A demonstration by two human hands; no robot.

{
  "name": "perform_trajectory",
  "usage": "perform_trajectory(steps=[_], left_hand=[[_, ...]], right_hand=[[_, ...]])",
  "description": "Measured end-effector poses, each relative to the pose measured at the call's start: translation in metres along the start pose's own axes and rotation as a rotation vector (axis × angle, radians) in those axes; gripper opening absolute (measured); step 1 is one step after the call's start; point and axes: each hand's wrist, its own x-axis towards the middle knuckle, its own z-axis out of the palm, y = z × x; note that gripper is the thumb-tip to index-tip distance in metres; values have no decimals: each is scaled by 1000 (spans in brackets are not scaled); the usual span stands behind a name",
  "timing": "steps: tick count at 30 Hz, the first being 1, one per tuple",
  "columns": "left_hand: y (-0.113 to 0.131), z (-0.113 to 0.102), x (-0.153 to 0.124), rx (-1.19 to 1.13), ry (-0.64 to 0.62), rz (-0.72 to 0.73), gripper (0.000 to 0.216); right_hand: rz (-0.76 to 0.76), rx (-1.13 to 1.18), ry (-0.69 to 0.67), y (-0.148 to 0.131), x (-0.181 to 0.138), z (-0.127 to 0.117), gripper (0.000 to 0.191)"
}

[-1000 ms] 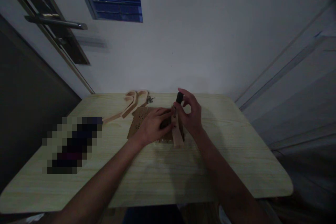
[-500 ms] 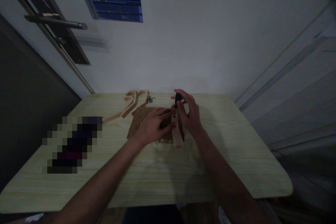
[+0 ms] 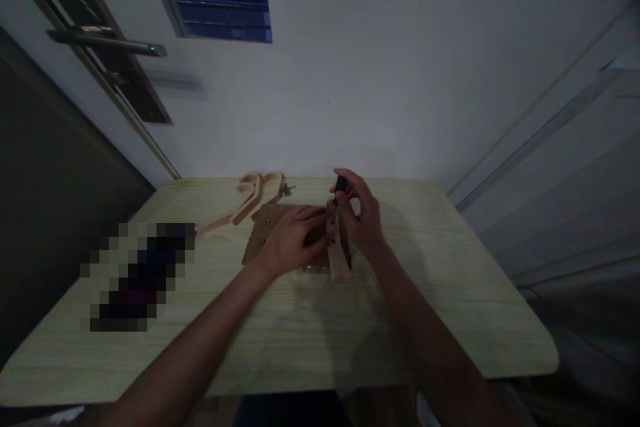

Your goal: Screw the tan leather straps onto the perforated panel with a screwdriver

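Observation:
A pale wooden piece [image 3: 339, 260] lies lengthwise across the right part of a brown cardboard sheet [image 3: 260, 235], its near end sticking out past the sheet's edge. My left hand [image 3: 295, 237] rests over the cardboard, with its thumb and fingers closed on the left side of that wood. In the fingers of my right hand [image 3: 365, 213] is a small screwdriver with a black handle [image 3: 341, 183], held nearly upright. Its shaft points down to the far part of the wood; I cannot make out the tip clearly.
Curved wooden hooks [image 3: 250, 197] lie at the back left of the table [image 3: 450, 320]. Beside them is a small pile of screws [image 3: 287, 190]. A blurred-out dark object [image 3: 145, 273] lies at the left. Behind the table stands a white door with a metal handle [image 3: 110, 43].
The right fingers and the screwdriver handle have shifted slightly, with the handle leaning a little more to the right. The left hand and the wooden piece stay almost still.

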Motion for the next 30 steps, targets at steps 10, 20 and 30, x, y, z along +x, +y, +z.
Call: perform_trajectory(steps=[10, 20, 30], left_hand=[[-2, 1, -1, 11, -4, -10, 42], [1, -2, 0, -1, -8, -15, 40], [0, -1, 0, 25, -14, -23, 40]], right_hand=[[18, 24, 114, 5, 4, -3, 27], [-3, 9, 123, 1, 0, 1, 30], [13, 95, 35, -1, 0, -5, 30]])
